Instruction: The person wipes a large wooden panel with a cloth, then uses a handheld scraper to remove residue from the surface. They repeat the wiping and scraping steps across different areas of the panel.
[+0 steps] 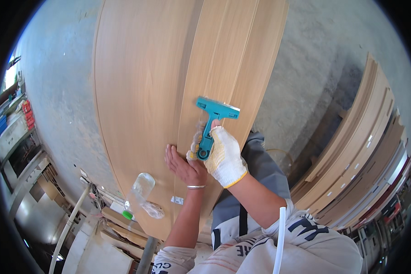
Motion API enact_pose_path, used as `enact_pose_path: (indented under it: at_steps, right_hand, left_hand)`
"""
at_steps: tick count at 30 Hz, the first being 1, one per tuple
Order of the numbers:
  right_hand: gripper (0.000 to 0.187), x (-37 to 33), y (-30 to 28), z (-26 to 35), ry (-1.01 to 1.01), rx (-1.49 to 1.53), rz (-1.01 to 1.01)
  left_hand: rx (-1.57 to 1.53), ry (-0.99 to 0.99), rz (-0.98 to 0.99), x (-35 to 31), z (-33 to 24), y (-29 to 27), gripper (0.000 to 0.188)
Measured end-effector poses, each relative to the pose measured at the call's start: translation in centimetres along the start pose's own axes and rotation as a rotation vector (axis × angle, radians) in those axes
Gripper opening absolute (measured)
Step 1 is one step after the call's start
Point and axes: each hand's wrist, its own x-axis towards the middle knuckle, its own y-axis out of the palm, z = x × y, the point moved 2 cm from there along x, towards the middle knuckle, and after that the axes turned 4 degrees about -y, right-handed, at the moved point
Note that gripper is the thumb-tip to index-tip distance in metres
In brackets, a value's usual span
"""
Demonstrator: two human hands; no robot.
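Note:
A teal scraper [218, 110] with a wide T-shaped head is in my right hand [227, 157], which wears a white knitted glove with a yellow cuff. The bare thumb tip sticks out along its handle, and the gloved fingers wrap round from the other side. The scraper's head is over the narrow strips of a wood-grain panel [141, 91]. Bare and with a bracelet at the wrist, my left hand [186, 168] lies flat on the panel just left of the glove, its fingers stretched out and holding nothing.
A clear bottle [143, 185] with a green cap lies on the panel's near left, beside a crumpled clear wrapper [153, 210] and a small label [177, 200]. Stacked wooden panels [351, 150] stand at right. A pale pipe [71, 223] and shop clutter are at left.

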Motion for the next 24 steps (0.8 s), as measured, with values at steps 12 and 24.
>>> enact_pose_path:
  at_steps: [12, 24]
  right_hand:
    - [0.042, 2.3, 3.4, 4.5, -0.029, -0.045, 0.026]
    - [0.044, 4.3, 9.2, 10.7, -0.069, -0.116, 0.035]
  left_hand:
    - [0.019, 0.018, 0.012, 0.0, -0.2, 0.0, 0.057]
    - [0.032, 0.021, 0.002, 0.3, -0.6, 0.0, 0.059]
